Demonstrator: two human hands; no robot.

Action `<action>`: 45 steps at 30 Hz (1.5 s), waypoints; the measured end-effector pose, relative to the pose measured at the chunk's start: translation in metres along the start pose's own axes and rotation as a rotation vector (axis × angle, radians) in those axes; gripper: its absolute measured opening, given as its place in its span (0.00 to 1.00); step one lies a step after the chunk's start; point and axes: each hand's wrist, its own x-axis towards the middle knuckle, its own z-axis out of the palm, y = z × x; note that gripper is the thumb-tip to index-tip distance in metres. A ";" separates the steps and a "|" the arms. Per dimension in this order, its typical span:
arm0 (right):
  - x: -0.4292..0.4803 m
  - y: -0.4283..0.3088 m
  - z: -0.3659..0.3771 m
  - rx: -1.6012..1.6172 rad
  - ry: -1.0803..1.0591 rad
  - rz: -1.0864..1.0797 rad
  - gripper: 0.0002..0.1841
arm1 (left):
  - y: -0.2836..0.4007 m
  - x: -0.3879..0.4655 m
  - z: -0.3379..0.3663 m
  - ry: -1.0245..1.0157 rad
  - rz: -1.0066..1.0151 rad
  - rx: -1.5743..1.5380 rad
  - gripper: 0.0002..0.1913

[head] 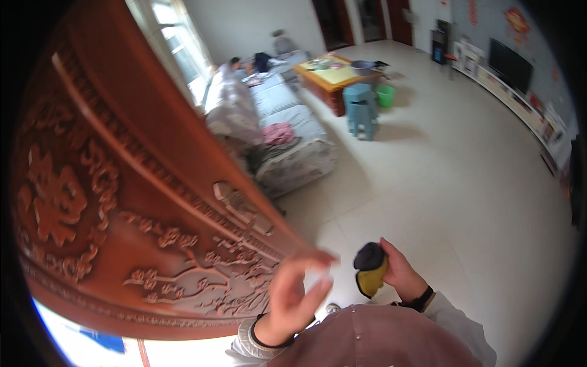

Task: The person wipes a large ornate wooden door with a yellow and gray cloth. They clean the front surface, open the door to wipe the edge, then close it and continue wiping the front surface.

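Note:
My left hand (298, 291) is raised beside the edge of a carved reddish-brown door (183, 247), blurred, its thumb and fingers apart and nothing seen between them. On the door are a metal handle (242, 208), carved blossoms and a large carved character. My right hand (402, 273) holds a folded dark and yellow-green cloth item (372, 270); whether it is a glove or something else, I cannot tell. Part of a shoe (332, 308) shows between my hands.
Beyond the door, a covered sofa (293, 160) holds a pink cloth (279, 133). Farther back are a wooden table (331, 75), stacked blue-green stools (361, 110) and a green bin (385, 96). A television (510, 65) stands on a long low cabinet (504, 94) at the right. A person (238, 66) is on the sofa.

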 end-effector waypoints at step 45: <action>-0.379 0.227 0.026 -0.997 2.019 -0.915 0.17 | -0.028 -0.122 0.354 -1.768 0.121 -0.703 0.29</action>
